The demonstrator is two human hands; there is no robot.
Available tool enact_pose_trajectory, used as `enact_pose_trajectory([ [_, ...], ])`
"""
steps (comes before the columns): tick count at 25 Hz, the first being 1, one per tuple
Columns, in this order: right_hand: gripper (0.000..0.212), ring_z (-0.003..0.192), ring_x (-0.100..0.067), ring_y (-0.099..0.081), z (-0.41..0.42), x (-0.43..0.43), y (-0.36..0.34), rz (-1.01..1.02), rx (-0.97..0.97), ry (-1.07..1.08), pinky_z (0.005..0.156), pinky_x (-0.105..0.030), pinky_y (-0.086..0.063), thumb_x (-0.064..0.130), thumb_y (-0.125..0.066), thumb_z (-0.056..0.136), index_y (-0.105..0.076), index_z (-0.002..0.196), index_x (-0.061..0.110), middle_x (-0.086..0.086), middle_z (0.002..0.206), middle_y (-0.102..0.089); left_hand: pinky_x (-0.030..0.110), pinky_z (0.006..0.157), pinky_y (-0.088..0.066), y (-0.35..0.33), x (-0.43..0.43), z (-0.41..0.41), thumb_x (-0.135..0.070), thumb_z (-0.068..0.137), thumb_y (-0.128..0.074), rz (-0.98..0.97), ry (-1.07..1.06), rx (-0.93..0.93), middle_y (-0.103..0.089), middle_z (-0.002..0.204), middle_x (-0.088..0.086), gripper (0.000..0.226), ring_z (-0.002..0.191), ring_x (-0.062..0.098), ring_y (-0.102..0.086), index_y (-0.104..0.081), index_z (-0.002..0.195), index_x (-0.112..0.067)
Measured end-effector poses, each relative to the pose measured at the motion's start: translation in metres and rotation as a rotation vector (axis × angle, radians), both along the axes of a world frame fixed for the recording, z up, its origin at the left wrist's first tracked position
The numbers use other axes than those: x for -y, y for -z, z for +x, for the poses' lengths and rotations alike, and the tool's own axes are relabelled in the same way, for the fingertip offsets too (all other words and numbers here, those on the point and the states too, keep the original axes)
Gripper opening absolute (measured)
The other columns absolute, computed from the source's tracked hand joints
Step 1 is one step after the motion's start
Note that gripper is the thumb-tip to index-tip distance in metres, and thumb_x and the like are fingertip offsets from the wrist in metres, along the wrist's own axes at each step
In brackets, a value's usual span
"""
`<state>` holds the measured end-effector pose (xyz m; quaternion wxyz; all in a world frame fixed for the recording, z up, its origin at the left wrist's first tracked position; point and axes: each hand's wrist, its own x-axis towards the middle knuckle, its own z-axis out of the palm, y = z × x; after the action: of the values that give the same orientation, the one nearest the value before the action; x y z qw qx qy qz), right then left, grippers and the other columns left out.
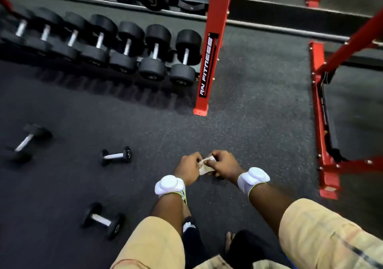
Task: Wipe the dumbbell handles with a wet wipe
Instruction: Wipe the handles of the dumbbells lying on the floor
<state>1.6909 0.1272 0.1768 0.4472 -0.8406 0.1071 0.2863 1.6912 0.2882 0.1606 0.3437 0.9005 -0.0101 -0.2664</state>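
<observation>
A small crumpled white wet wipe [205, 167] is pinched between my two hands above the floor. My left hand [188, 168] grips its left side and my right hand [222, 164] grips its right side; both wrists carry white bands. Three black dumbbells with silver handles lie loose on the dark rubber floor to my left: a small one [116, 155] nearest the hands, another [103, 220] lower down by my left arm, and a blurred one [27, 142] at the far left. None of them touches my hands.
A red rack [209, 61] holds a row of several black dumbbells [128, 49] across the top left. Another red frame [325, 136] stands on the right. My feet and legs show at the bottom centre, between my beige sleeves.
</observation>
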Motion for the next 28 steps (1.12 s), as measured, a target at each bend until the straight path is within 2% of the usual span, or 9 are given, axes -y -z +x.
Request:
enact_pose_trajectory([
  [4, 0.007, 0.070, -0.022, -0.073, 0.025, 0.008, 0.042, 0.042, -0.124, 0.082, 0.051, -0.032, -0.054, 0.023, -0.069, 0.084, -0.067, 0.086, 0.017, -0.005, 0.081, -0.074, 0.037, 0.072, -0.049, 0.044, 0.008, 0.040, -0.010, 0.086, -0.055, -0.001, 0.085, -0.095, -0.069, 0.089, 0.013, 0.011, 0.084, 0.034, -0.062, -0.061, 0.093, -0.017],
  [7, 0.003, 0.067, -0.023, -0.073, 0.032, 0.019, 0.091, 0.089, -0.216, 0.124, 0.049, -0.029, -0.053, 0.015, -0.065, 0.090, -0.065, 0.090, 0.011, -0.008, 0.083, -0.075, 0.041, 0.072, -0.051, 0.086, 0.022, 0.049, -0.010, 0.086, -0.054, 0.006, 0.070, -0.165, -0.068, 0.087, 0.012, 0.010, 0.083, 0.034, -0.062, -0.058, 0.092, -0.017],
  [12, 0.008, 0.052, 0.005, -0.062, 0.051, 0.039, 0.209, -0.017, -0.154, 0.185, 0.055, -0.019, -0.048, 0.018, -0.063, 0.085, -0.060, 0.078, 0.018, 0.006, 0.065, -0.068, 0.040, 0.082, -0.051, 0.203, 0.042, 0.056, -0.008, 0.084, -0.060, 0.060, -0.056, -0.186, -0.066, 0.107, 0.006, 0.029, 0.098, 0.028, -0.062, -0.056, 0.112, -0.017],
  [13, 0.004, 0.058, 0.003, -0.064, 0.055, 0.040, 0.253, -0.041, -0.126, 0.194, 0.059, -0.020, -0.049, 0.022, -0.061, 0.084, -0.060, 0.081, 0.021, 0.006, 0.068, -0.069, 0.041, 0.087, -0.050, 0.243, 0.044, 0.060, -0.011, 0.083, -0.064, 0.103, -0.053, -0.179, -0.064, 0.114, 0.005, 0.037, 0.105, 0.028, -0.060, -0.054, 0.118, -0.018],
  [15, 0.013, 0.076, -0.016, -0.071, 0.062, 0.040, 0.325, -0.079, -0.063, 0.190, 0.070, -0.033, -0.056, 0.028, -0.055, 0.082, -0.062, 0.092, 0.026, 0.001, 0.082, -0.073, 0.047, 0.094, -0.047, 0.310, 0.042, 0.073, -0.019, 0.079, -0.072, 0.212, 0.005, -0.163, -0.056, 0.125, 0.006, 0.054, 0.116, 0.030, -0.053, -0.049, 0.128, -0.020],
  [17, 0.020, 0.087, -0.030, -0.069, 0.064, 0.034, 0.414, -0.140, -0.007, 0.188, 0.077, -0.041, -0.055, 0.023, -0.054, 0.086, -0.068, 0.101, 0.023, -0.005, 0.093, -0.074, 0.050, 0.099, -0.044, 0.389, 0.038, 0.085, -0.025, 0.072, -0.080, 0.311, 0.094, -0.151, -0.046, 0.139, 0.006, 0.076, 0.125, 0.031, -0.045, -0.041, 0.137, -0.020],
  [21, 0.025, 0.090, -0.037, -0.065, 0.075, 0.022, 0.526, -0.310, 0.047, 0.176, 0.075, -0.040, -0.053, 0.016, -0.052, 0.087, -0.069, 0.106, 0.019, -0.010, 0.094, -0.073, 0.051, 0.116, -0.027, 0.500, 0.027, 0.106, -0.030, 0.056, -0.092, 0.394, 0.284, -0.132, -0.007, 0.163, 0.001, 0.130, 0.148, 0.029, -0.015, -0.009, 0.156, -0.022],
  [25, 0.028, 0.088, -0.037, -0.065, 0.074, 0.013, 0.573, -0.318, 0.087, 0.199, 0.072, -0.038, -0.050, 0.015, -0.053, 0.088, -0.069, 0.110, 0.022, -0.011, 0.092, -0.073, 0.047, 0.121, -0.012, 0.553, 0.029, 0.109, -0.035, 0.051, -0.094, 0.486, 0.458, -0.087, 0.006, 0.164, 0.000, 0.144, 0.151, 0.027, 0.002, 0.004, 0.156, -0.021],
  [28, 0.028, 0.088, -0.037, -0.065, 0.071, 0.007, 0.581, -0.319, 0.124, 0.200, 0.073, -0.038, -0.050, 0.015, -0.053, 0.088, -0.068, 0.110, 0.022, -0.011, 0.092, -0.073, 0.044, 0.122, -0.009, 0.568, 0.032, 0.108, -0.020, 0.069, -0.085, 0.496, 0.502, -0.085, 0.008, 0.164, -0.001, 0.126, 0.151, 0.025, 0.003, 0.005, 0.156, -0.019],
])
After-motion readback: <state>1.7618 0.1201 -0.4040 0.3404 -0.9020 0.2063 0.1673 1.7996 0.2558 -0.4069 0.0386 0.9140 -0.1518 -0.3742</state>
